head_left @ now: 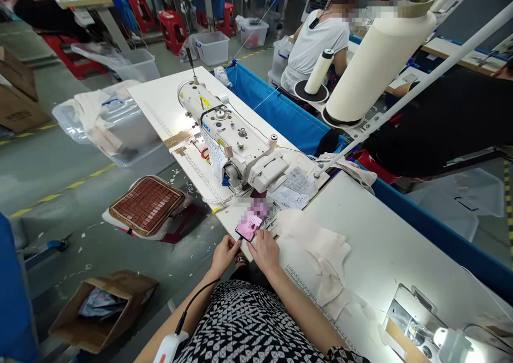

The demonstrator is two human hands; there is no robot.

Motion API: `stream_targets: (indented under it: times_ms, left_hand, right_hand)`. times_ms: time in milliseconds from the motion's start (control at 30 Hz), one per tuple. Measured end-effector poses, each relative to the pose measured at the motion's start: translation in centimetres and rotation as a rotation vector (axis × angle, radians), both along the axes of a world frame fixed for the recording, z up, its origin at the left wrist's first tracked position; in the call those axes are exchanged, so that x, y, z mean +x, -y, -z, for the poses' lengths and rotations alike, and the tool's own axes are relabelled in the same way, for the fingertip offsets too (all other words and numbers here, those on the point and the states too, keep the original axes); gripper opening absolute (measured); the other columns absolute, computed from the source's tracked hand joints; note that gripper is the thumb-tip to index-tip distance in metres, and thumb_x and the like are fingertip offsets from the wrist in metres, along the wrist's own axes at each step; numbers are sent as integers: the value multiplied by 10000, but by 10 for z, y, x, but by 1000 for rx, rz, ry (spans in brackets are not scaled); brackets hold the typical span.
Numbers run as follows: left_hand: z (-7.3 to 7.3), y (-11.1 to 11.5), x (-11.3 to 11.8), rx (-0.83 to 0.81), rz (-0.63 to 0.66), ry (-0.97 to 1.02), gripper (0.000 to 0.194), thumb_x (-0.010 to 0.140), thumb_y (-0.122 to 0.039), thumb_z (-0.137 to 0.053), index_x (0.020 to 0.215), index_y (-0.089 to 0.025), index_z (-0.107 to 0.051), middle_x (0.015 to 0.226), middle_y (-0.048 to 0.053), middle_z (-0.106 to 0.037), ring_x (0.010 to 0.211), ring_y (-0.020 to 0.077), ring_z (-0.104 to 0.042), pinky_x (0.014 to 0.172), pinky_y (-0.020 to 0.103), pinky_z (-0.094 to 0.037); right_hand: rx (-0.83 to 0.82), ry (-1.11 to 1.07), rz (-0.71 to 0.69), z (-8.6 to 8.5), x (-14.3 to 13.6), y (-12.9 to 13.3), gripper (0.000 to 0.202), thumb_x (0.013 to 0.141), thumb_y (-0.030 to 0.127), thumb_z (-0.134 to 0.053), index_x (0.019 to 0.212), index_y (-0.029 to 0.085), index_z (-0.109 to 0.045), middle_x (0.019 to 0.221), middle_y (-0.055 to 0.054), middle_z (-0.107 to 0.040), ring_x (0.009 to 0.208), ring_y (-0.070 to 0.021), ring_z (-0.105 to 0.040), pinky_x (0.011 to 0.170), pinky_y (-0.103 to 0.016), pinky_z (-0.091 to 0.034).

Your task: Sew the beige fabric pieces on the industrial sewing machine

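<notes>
A phone (249,227) with a pink screen, partly blurred out, lies at the front edge of the sewing table. My right hand (266,249) grips its lower right corner, the thumb at the bottom edge and the fingers along the side. At the phone's lower left end, my left hand (225,254) has thumb and fingertips pinched together around a small dark piece, too small to make out. Just beyond the phone stands a white sewing machine (230,130). Pale fabric pieces (315,240) lie on the table right of my right hand.
Handwritten papers (296,186) lie beside the machine. A large thread cone (377,63) stands on a holder at right. A second machine (420,325) is at lower right. Left are a stool with a brown woven seat (147,205) and a cardboard box (104,312). A co-worker (318,45) sits beyond.
</notes>
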State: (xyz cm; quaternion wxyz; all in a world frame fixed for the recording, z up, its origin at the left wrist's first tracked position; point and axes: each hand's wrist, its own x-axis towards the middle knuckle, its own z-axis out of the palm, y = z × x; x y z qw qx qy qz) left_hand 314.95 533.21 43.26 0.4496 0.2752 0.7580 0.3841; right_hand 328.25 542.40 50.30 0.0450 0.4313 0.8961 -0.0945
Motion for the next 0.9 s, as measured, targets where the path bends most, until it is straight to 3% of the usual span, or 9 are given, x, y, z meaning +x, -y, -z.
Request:
stream_targets:
  times_ms: [133, 333, 467, 567, 833, 900]
  left_hand:
    - [-1, 0, -1, -2, 14, -7, 434, 800, -655, -488, 763, -223, -478, 685, 7, -628, 680, 189, -605, 640, 281, -402]
    - [0, -1, -2, -9, 32, -6, 394, 808, -617, -484, 774, -225, -470, 681, -1, -620, 640, 176, -591, 618, 272, -394]
    - [0, -2, -3, -10, 31, -6, 355, 808, -573, -498, 765, -223, -462, 668, -8, -606, 610, 162, -569, 620, 268, -382]
    - [1, -2, -4, -2, 25, 2, 365, 807, -580, -499, 751, -220, -466, 654, -7, -594, 602, 158, -553, 614, 265, -366]
    - [1, 0, -3, 63, 0, 93, 561, 749, -745, -475, 658, -194, -536, 628, 21, -561, 612, 157, -472, 591, 263, -314]
    - [1, 1, -2, 83, -2, 160, 641, 720, -822, -462, 660, -189, -539, 557, -7, -485, 558, 136, -415, 559, 252, -295]
  right_hand:
    - [19, 4, -117, -7, -9, 0, 570, 919, 306, -640, 1432, 149, -448, 1388, -180, -514, 1195, -318, -510, 954, -436, -490]
    - [-27, 103, -330, -8, -21, -8, 720, 863, 169, -608, 1537, 237, -364, 1613, -108, -313, 1131, -294, -570, 849, -391, -545]
    - [-46, 193, -425, -9, -31, -21, 817, 778, 76, -616, 1529, 290, -376, 1660, -79, -195, 1063, -272, -624, 761, -351, -565]
    - [-58, 273, -480, -11, -37, -28, 843, 758, 42, -621, 1527, 290, -379, 1654, -95, -208, 1031, -282, -649, 769, -375, -572]
    - [-100, 393, -568, -19, -44, -35, 865, 731, 34, -670, 1509, 253, -363, 1648, -150, -202, 1077, -274, -654, 810, -352, -577]
    - [-117, 408, -592, -20, -45, -38, 869, 737, 64, -688, 1513, 234, -338, 1648, -173, -186, 1079, -273, -655, 812, -355, -584]
